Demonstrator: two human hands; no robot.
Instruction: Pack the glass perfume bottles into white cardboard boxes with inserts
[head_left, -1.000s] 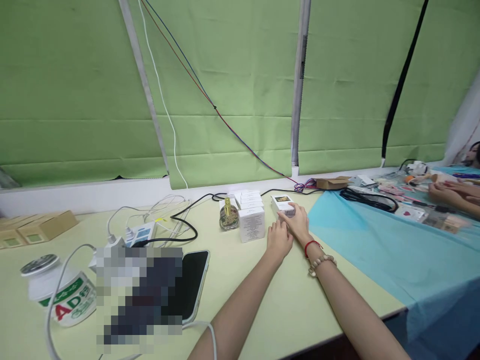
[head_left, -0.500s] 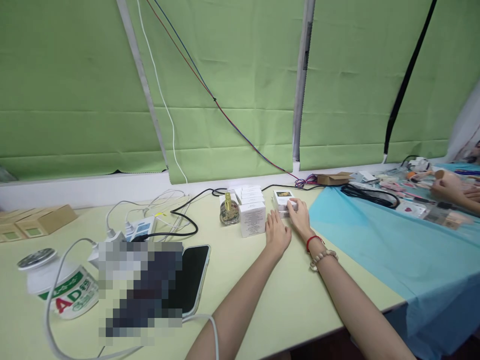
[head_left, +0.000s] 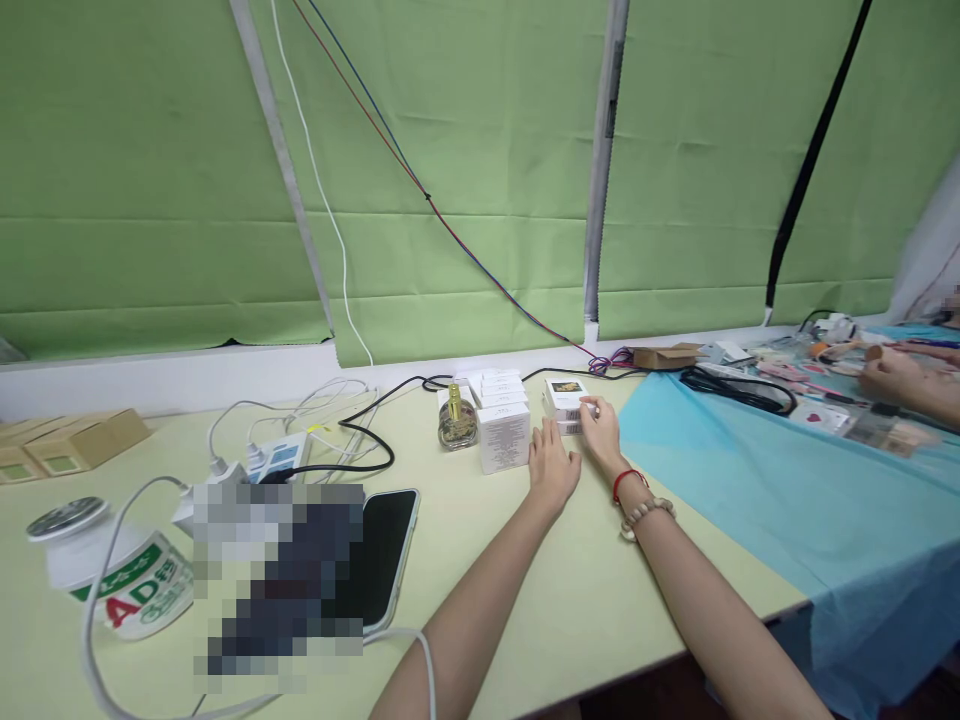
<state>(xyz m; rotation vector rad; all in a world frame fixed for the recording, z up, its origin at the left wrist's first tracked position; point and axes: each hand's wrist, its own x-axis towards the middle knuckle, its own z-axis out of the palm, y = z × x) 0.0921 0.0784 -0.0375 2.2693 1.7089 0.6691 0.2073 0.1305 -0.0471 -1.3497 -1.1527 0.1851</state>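
Several white cartons [head_left: 505,440] stand in a row on your pale yellow tabletop [head_left: 585,590] beneath green blinds [head_left: 480,120], your left hand [head_left: 553,468], loosely spread, just beside them; your right hand [head_left: 602,432] touches a picture-topped white box [head_left: 564,396] nearby, whether gripping it cannot be told.

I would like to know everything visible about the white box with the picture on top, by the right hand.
The white box looks like smooth cardboard, with yellow shapes in a dark picture on its upper face and a barcode-like mark on its near side. It appears closed and lies flat, seemingly on a similar box, right of the row of cartons. The right hand seems to touch its right side. Its print is too small to read.
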